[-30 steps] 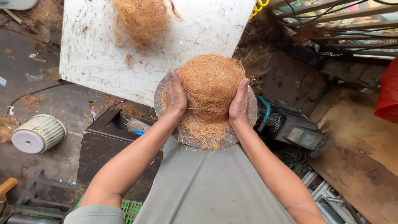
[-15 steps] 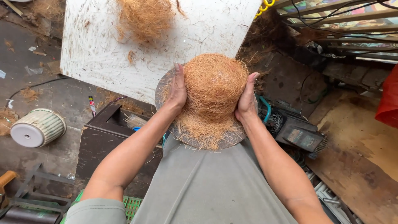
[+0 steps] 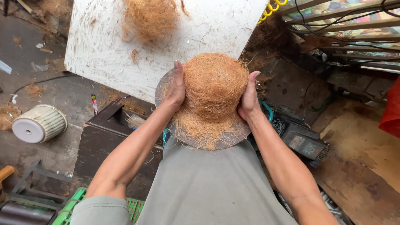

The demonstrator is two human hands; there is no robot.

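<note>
Two bare hands press a dome of brown coconut fibre (image 3: 212, 89) from opposite sides, seen from above. At far left a ribbed pale cylinder (image 3: 39, 123) lies on its side on the grey floor (image 3: 62, 98), near a dark box (image 3: 110, 141) and the corner of a green crate (image 3: 137, 206). Left hand (image 3: 177, 89): fingers extended and together, palm flat against the left flank of the dome, not curled around anything. Centre: the fibre dome sits on a round grey disc (image 3: 164, 83), whose rim shows behind the left hand and below the loose fringe of fibre; the disc rests at the edge of the person's grey garment (image 3: 208, 187). Right hand (image 3: 249, 98): likewise flattened, thumb raised, cupping the right flank of the dome. Above, a scratched white board (image 3: 104, 50) carries a second loose tuft of fibre (image 3: 150, 16). At right, a dark machine (image 3: 300, 141) sits beside brown boards (image 3: 366, 166).
</note>
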